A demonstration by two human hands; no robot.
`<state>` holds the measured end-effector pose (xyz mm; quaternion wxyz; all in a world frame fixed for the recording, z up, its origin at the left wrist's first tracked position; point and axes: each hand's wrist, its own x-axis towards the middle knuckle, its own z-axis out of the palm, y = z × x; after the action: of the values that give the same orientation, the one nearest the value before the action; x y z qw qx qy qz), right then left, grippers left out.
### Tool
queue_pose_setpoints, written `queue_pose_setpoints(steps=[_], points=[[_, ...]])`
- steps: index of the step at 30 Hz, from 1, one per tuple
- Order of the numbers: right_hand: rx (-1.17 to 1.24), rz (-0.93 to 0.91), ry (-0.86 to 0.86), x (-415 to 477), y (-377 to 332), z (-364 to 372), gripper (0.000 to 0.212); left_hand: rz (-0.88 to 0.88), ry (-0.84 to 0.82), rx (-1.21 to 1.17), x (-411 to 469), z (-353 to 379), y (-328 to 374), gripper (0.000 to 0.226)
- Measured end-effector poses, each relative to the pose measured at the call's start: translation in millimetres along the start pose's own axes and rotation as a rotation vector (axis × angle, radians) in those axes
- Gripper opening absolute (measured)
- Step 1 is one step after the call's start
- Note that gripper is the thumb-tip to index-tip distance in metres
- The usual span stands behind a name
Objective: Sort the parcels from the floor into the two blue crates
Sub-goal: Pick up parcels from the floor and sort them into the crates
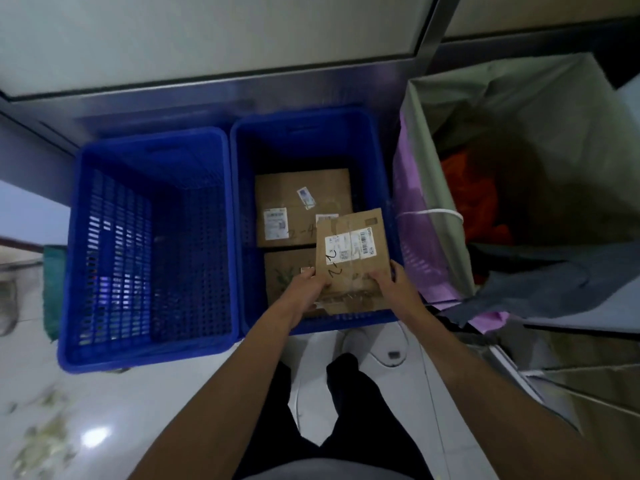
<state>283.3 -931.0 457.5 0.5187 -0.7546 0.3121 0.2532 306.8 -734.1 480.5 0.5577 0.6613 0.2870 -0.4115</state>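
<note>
My left hand (308, 285) and right hand (394, 284) each pinch a near corner of a flat parcel (349, 258), fingers closed on its edge; its long axis runs away from me, far end tipped up over the right crate (377, 154); both hands are equally near, so I judge it simply goes down and forward; below them lie a box (301, 202) and another box (287, 275), side by side on the crate's bottom; left of my left hand, touching that crate, the left crate (152, 157) looks empty; right of my right hand stands a bag (433, 168); pale tiled floor (173, 393) beneath, wall close ahead.
</note>
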Motion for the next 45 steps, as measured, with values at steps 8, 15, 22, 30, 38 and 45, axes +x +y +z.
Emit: queue_pose_setpoints(steps=[8,15,22,30,38,45], points=[[-0.118,0.034,-0.074,34,22,6,0.078,-0.087,-0.048,0.104,52,1,-18,0.021],[-0.348,0.092,0.062,56,35,31,0.085,-0.076,-0.102,0.211,100,5,-33,0.033],[-0.483,0.115,0.152,72,57,58,0.076,-0.076,-0.045,0.268,133,19,-52,0.007],[-0.664,0.107,0.192,89,76,79,0.096,-0.080,-0.019,0.385,216,23,-119,0.060],[-0.730,0.095,0.202,110,79,91,0.097,0.006,-0.075,0.451,208,15,-112,0.066],[-0.994,-0.107,0.191,122,69,95,0.068,0.130,-0.055,0.626,192,12,-83,0.067]])
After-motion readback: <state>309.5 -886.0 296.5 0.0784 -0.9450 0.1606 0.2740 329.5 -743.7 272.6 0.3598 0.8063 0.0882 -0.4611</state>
